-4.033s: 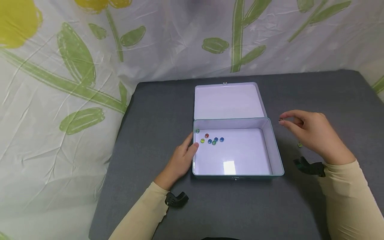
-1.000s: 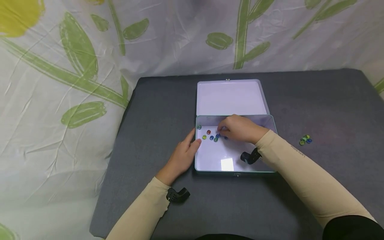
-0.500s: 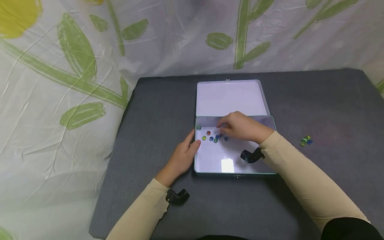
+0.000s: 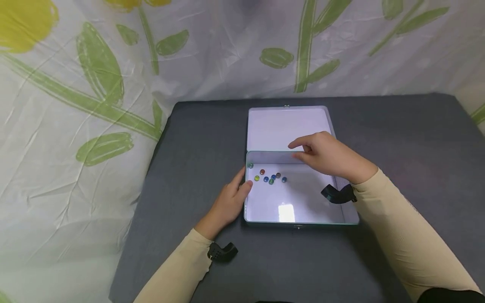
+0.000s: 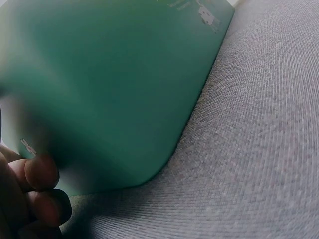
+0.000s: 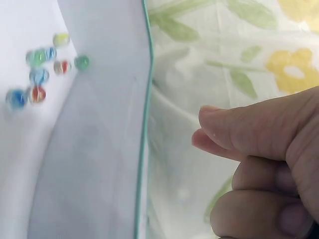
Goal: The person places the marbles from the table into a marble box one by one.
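Shiny glass marbles (image 4: 266,179), glossy smooth box floor (image 4: 265,206), matt woven tablecloth (image 4: 204,139)

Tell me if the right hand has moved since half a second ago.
Yes. In the head view, the right hand has shifted rightward and toward the lid, away from the marbles, judged against the box.

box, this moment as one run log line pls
left hand: gripping box at left wall | right hand: raised, holding nothing | marbles: in box, left half | lid: open
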The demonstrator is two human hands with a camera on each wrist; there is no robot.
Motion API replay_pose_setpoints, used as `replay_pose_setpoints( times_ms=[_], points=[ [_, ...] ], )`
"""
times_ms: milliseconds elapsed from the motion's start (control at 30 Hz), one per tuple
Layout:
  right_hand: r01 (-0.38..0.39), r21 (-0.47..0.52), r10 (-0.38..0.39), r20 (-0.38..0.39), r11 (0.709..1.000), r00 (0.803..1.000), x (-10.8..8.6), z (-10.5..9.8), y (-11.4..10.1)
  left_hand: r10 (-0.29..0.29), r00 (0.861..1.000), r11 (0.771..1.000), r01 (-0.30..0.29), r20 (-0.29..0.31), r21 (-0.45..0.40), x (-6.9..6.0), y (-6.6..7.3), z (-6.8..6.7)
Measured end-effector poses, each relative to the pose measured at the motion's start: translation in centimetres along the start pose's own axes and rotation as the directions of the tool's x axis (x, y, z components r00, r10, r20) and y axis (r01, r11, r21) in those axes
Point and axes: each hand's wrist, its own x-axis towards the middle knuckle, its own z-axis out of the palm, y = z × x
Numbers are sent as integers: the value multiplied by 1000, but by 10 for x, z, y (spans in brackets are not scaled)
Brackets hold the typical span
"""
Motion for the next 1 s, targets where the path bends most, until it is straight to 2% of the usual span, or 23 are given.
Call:
replay_pose_setpoints(
  times_ms=[167,367,500,733,1000],
  points=[
    [-39,-21,38,-37,999,999,-15,-10,11,-22,1000,1000,22,-13,-2,-2,0,-1],
    [-69,-43,64,-110,997,992,-37,-22,32,-4,1000,1000,4,-3,-2,0,0,0],
    [-128,-42,121,-132,991,984,-51,-27,49,-9,1000,1000,8,-4,-7,1,1,1],
    [-276,4,273,-168,961,947,-79,-34,80,-11,1000,1000,11,-7,-5,2,1,2],
    [-379,-7,373,-160,925,914,-117,-36,113,-19,1000,1000,19,-9,-3,2,0,3]
  ],
)
